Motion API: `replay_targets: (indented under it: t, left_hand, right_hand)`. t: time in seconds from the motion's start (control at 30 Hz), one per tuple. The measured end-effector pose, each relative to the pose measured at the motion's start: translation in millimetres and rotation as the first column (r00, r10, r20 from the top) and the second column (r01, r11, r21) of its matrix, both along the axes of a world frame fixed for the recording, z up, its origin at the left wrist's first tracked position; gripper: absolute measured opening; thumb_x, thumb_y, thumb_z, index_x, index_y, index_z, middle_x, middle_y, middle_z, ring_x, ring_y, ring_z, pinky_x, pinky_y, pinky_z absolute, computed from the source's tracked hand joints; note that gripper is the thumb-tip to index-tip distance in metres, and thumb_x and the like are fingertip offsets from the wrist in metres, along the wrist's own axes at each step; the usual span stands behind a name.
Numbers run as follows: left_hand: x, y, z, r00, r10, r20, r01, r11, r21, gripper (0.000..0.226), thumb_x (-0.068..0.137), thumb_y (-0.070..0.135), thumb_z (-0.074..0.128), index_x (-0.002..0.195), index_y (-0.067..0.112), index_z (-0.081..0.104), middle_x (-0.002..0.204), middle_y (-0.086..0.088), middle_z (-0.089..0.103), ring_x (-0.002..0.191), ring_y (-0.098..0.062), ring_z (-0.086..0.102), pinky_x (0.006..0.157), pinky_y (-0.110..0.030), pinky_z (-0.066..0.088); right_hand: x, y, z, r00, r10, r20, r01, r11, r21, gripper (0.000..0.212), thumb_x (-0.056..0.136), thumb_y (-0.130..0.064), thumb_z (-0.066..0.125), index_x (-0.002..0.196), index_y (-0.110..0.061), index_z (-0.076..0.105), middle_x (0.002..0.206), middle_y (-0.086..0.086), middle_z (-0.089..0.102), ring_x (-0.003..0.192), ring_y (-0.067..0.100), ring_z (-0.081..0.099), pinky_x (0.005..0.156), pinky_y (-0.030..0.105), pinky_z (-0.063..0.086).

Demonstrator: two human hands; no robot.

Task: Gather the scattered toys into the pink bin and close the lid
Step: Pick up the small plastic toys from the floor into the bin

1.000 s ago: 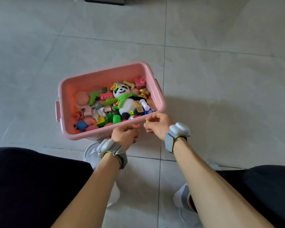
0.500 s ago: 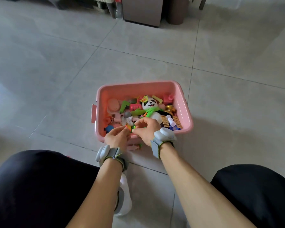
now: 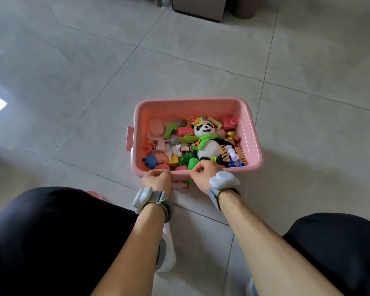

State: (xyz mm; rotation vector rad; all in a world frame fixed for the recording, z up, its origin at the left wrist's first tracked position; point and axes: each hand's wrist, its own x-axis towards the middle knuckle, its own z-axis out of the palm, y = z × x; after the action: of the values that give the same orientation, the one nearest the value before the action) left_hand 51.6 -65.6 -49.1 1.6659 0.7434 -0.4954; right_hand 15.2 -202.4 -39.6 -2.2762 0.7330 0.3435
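The pink bin (image 3: 247, 124) stands open on the grey floor, filled with several toys. A panda plush with a green scarf (image 3: 207, 139) lies on top. A blue ball (image 3: 150, 161) and a green egg (image 3: 193, 162) sit by the near wall. My left hand (image 3: 157, 180) is at the bin's near rim with its fingers curled into a fist, and nothing shows in it. My right hand (image 3: 203, 173) is curled over the same rim to the right. Small pink and green toys (image 3: 182, 185) lie on the floor between my hands. No lid is in view.
My dark-clad knees fill the lower left and right, with white shoes (image 3: 168, 251) between them. A small pink object (image 3: 94, 194) peeks out by my left knee. Furniture bases and a brown bucket (image 3: 247, 9) stand at the far edge.
My hands have drawn back from over the toys to the bin's near rim and have moved apart. The small toys pinched a second ago are out of sight. The view has shifted.
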Motion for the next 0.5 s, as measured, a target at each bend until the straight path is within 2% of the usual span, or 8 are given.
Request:
replay_targets:
  t: [0.07,0.2,0.3,0.37,0.43,0.5]
  left_hand:
    - [2.2,-2.7,-5.4,1.0,0.02,0.012,-0.02,1.0,-0.013,0.008,0.073,0.018,0.068,0.066,0.022,0.072,0.073,-0.009,0.071,0.068,-0.027,0.07,0.071,-0.043,0.061]
    - [15.7,-10.9,-13.5,0.998,0.006,0.055,0.0,0.996,-0.092,0.01,0.072,0.019,0.072,0.063,0.023,0.075,0.077,-0.013,0.073,0.073,-0.029,0.071,0.078,-0.045,0.06]
    - [24.6,-18.1,-11.9,0.994,0.033,0.1,-0.013,0.98,-0.2,0.013,0.083,0.01,0.069,0.084,0.022,0.073,0.098,-0.013,0.073,0.093,-0.025,0.07,0.08,-0.035,0.058]
    - [27.3,-21.9,-10.9,0.992,0.02,0.125,0.016,0.961,-0.276,0.019,0.084,0.009,0.069,0.097,0.021,0.073,0.11,-0.01,0.07,0.103,-0.021,0.066,0.086,-0.035,0.056]
    - [25.1,-25.2,-8.5,0.992,-0.001,0.128,0.042,0.947,-0.318,0.023,0.087,0.007,0.065,0.106,0.019,0.071,0.11,-0.009,0.07,0.103,-0.02,0.065,0.091,-0.037,0.055]
    - [20.1,-25.2,-8.4,0.992,-0.026,0.124,0.066,0.941,-0.332,0.023,0.09,0.006,0.062,0.109,0.016,0.07,0.108,-0.01,0.071,0.1,-0.022,0.067,0.088,-0.036,0.056]
  right_hand:
    - [0.3,-1.9,-1.7,1.0,0.022,-0.005,-0.022,1.0,0.001,0.01,0.084,-0.023,0.054,0.076,-0.028,0.058,0.084,-0.003,0.065,0.08,0.02,0.061,0.072,0.028,0.05]
    - [9.8,-12.4,-1.9,0.997,0.075,-0.036,-0.072,0.994,0.082,0.02,0.083,-0.016,0.049,0.088,-0.032,0.06,0.101,-0.004,0.066,0.093,0.02,0.061,0.085,0.031,0.052]
    - [21.6,-24.0,3.4,0.994,0.108,-0.032,-0.102,0.981,0.162,0.036,0.084,-0.003,0.046,0.11,-0.021,0.062,0.115,0.002,0.065,0.109,0.023,0.059,0.097,0.031,0.047]
    - [26.5,-30.6,8.7,0.987,0.151,-0.061,-0.137,0.972,0.192,0.047,0.085,0.004,0.045,0.128,-0.012,0.056,0.128,0.008,0.058,0.119,0.025,0.054,0.1,0.03,0.043]
    - [25.8,-35.8,7.5,0.979,0.166,-0.121,-0.146,0.977,0.157,0.052,0.087,-0.002,0.046,0.136,-0.019,0.05,0.136,0.008,0.051,0.118,0.029,0.054,0.098,0.035,0.047]
    - [19.1,-36.9,4.5,0.973,0.169,-0.159,-0.152,0.982,0.115,0.049,0.086,-0.011,0.049,0.133,-0.026,0.051,0.133,0.005,0.053,0.11,0.029,0.059,0.092,0.038,0.053]
